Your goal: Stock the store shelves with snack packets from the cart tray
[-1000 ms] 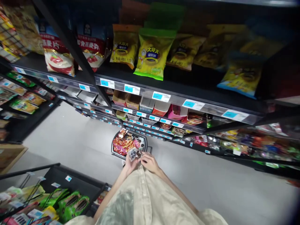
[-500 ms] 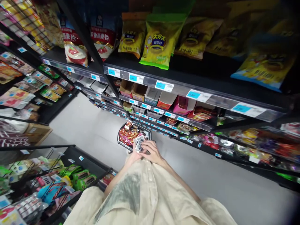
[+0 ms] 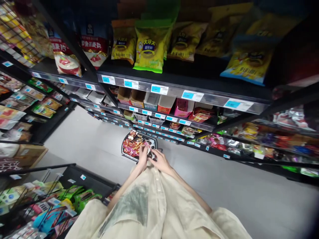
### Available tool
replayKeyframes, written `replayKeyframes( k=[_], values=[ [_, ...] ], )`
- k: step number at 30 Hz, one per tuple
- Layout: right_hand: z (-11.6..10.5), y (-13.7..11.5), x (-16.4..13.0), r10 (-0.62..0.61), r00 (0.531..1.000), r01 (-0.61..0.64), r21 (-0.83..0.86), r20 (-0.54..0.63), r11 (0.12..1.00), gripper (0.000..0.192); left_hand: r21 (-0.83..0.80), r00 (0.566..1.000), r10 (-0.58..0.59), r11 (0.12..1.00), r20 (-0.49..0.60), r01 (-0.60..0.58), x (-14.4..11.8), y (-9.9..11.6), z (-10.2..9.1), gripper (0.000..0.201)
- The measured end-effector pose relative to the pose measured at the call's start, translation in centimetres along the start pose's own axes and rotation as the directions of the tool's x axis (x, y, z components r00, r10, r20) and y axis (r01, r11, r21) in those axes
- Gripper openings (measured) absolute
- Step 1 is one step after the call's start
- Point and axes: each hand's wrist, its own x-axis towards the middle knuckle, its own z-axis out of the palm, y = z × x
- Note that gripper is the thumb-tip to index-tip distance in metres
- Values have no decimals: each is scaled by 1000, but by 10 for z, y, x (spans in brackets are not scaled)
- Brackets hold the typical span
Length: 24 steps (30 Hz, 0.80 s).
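My left hand [image 3: 142,156] and my right hand [image 3: 159,160] come together low in front of my body. Their fingers are closed around a small black-and-white packet [image 3: 150,153], mostly covered by the fingers, so its kind is unclear. Just beyond the hands is a dark-rimmed tray or basket [image 3: 122,149]. Many small red, pink and brown wrapped pieces [image 3: 131,146] fill its left part, and dark and white items lie toward its right.
A black shelf unit [image 3: 174,74] runs ahead, with yellow snack bags [image 3: 152,46] on top and open cartons [image 3: 151,100] below. Another rack of packets [image 3: 47,205] is at the near left. Grey floor [image 3: 94,139] lies between. A cardboard box [image 3: 32,154] stands left.
The packet is now more covered by my fingers, and my left fingers have come up over it. My view has shifted, so the shelves appear further left.
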Motion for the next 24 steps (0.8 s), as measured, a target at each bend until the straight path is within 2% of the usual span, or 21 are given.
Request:
replayKeyframes(
  k=[4,7,10,17,20,24],
  values=[
    [1,5,0,121,992,-111,192,-45,975,33,257,969,236,935,67,-246,-1,2,-8,34],
    [3,9,-2,184,982,-160,345,-35,925,29,380,928,351,847,127,-373,-3,5,-14,29],
    [5,14,-5,223,974,-184,463,-30,867,32,448,882,428,761,199,-470,-7,8,-16,26],
    [-2,20,-7,352,936,-263,629,-19,731,38,373,822,409,747,396,-551,-13,15,-16,38],
    [-8,23,-7,419,898,-237,658,-132,715,36,358,790,375,740,485,-570,-15,19,-16,44],
    [-15,26,-5,447,853,-174,661,-269,730,34,402,779,297,723,552,-561,-18,17,-16,39]
  ],
)
